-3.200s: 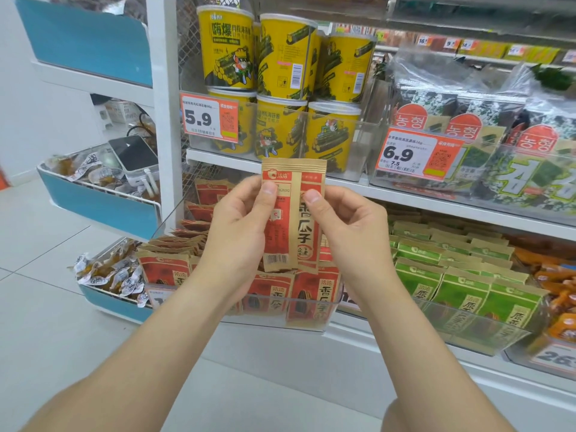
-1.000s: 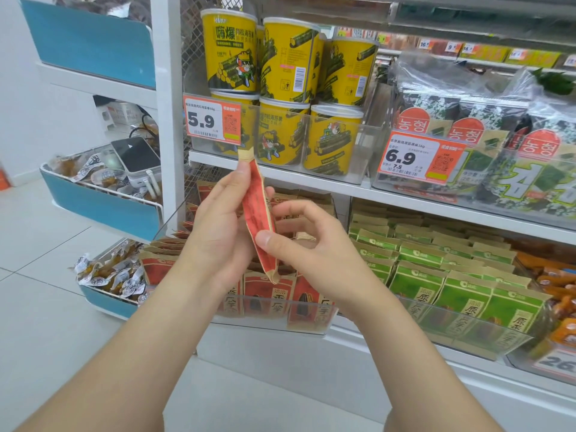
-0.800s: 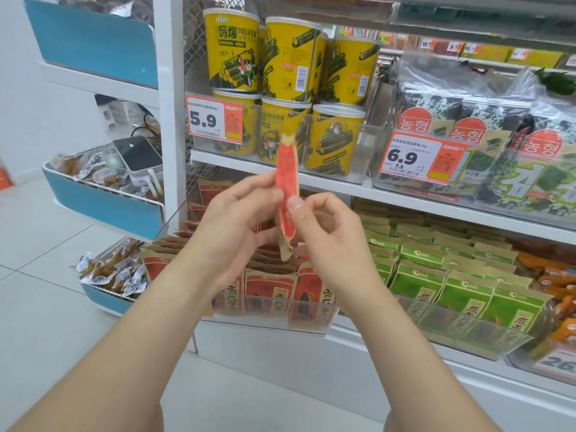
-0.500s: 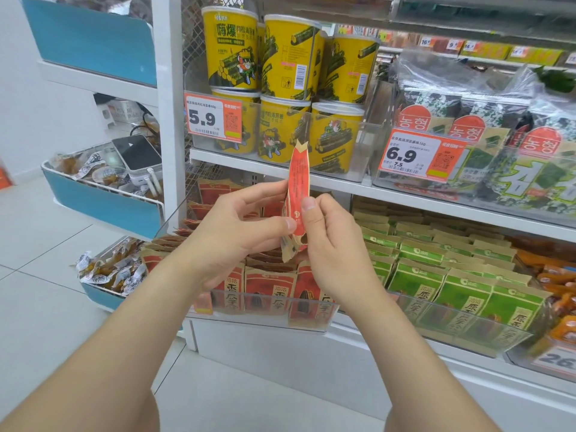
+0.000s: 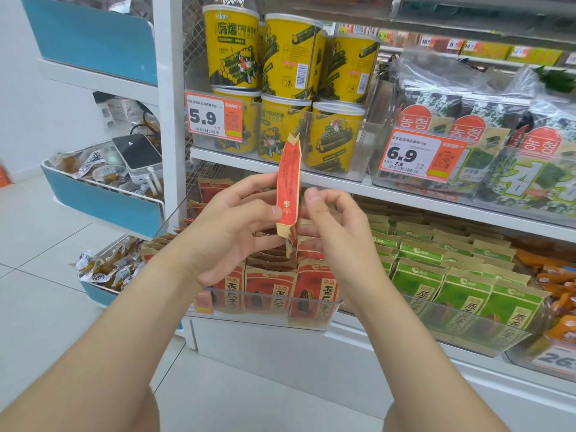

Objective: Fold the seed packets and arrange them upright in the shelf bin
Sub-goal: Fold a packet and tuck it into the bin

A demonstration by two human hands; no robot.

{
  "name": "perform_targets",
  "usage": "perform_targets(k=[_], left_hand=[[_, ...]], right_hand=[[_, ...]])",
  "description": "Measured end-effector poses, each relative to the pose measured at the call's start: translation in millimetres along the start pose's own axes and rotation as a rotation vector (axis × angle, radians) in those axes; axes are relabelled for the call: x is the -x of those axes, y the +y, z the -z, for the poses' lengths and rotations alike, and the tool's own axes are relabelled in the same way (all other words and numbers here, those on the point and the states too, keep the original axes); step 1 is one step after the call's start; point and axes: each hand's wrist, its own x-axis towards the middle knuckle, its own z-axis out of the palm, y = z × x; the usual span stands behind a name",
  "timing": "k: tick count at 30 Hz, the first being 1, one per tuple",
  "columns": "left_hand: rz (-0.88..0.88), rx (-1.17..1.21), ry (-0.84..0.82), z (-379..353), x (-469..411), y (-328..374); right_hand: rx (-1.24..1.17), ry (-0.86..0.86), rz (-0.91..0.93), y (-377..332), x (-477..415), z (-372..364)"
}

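A red and tan seed packet stands upright and edge-on in front of the shelf, folded lengthwise into a narrow strip. My left hand pinches its lower part between thumb and fingers. My right hand holds the packet's right side with curled fingers, thumb raised beside it. Below both hands a clear plastic shelf bin holds several red seed packets standing upright in rows.
Green seed packets fill the clear bin to the right. Yellow snack tubs and seaweed bags sit on the shelf above, with price tags. A blue side rack of small snacks hangs left of the white post.
The packet went from flat and facing me to folded and edge-on. Over the last second both hands shifted it right and a little upward, and my right thumb came off it.
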Motion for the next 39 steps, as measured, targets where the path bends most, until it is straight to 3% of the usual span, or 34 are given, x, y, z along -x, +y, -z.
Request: perform_targets(k=[3,6,8,11,13,16,20,23,26,31,34,37,39], left_hand=[[0.054,0.062,-0.098,-6.9,2.3,-0.8],[0.084,-0.008,-0.162,-18.2,4.0,-6.1],[0.102,-0.080,-0.146,-22.6,3.2,-8.7],[0.098,-0.193,-0.047,-20.2,1.0,-8.7],[0.103,-0.245,0.015,-16.9,0.2,-7.1],[0.096,-0.290,0.099,-12.4,0.5,-3.9],[0.020,-0.447,0.214,-11.3,0.7,0.0],[-0.102,-0.548,0.236,-11.6,1.7,0.7],[-0.198,-0.487,0.223,-12.1,0.8,-0.4],[-0.282,-0.589,0.290,-7.4,-7.8,-8.7],[-0.272,-0.496,0.309,-2.6,-15.6,-11.4],[-0.247,-0.417,0.329,2.0,-22.7,-11.1],[-0.211,-0.440,0.361,9.8,-29.1,-13.9]], right_hand=[[-0.049,0.005,-0.017,-3.8,1.4,1.8],[0.138,0.101,0.068,2.7,-0.9,-0.1],[0.155,0.188,0.089,4.9,-3.4,-0.9],[-0.091,0.306,0.055,-0.2,-6.7,3.9],[-0.032,0.349,0.074,-1.7,-10.2,12.8],[0.117,0.297,0.106,-2.7,-10.5,22.5],[0.292,0.104,0.120,-4.0,-8.4,32.2],[0.184,0.003,0.087,-3.9,-11.3,35.1],[0.008,-0.053,0.039,-4.8,-13.0,34.1],[-0.037,-0.040,0.052,-1.4,-18.7,27.8],[-0.003,-0.010,0.130,-1.0,-22.3,25.4],[0.120,-0.083,0.131,-0.8,-25.5,25.8],[0.225,-0.029,0.136,4.2,-31.5,25.0]])
